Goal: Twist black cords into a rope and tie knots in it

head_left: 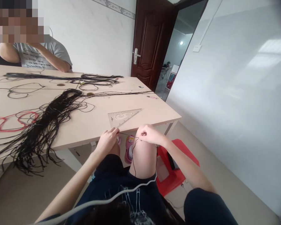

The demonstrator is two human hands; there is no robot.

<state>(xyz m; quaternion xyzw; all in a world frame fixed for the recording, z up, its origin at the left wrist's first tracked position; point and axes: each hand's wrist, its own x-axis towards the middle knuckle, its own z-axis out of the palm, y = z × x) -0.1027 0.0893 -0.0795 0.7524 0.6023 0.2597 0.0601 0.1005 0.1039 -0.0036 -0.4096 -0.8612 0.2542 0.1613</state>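
Observation:
A thin black cord (127, 135) runs between my two hands above my knees. My left hand (109, 140) pinches it at the table's front edge, fingers closed. My right hand (149, 134) grips the cord over my right knee, thumb and fingertips pressed together. From there a loose length hangs down along my thigh. Just beyond my hands, a clear set square (121, 116) lies flat on the table (103, 125). To the left, a thick bundle of black cords (50, 115) spreads across the tabletop, its ends drooping over the front edge.
A red cord (18, 122) lies at the left, and a second black cord bundle (61, 77) farther back. A small pink tool (152, 97) rests near the right edge. Another person (42, 56) sits across the table. A red stool (168, 178) stands beside my right leg.

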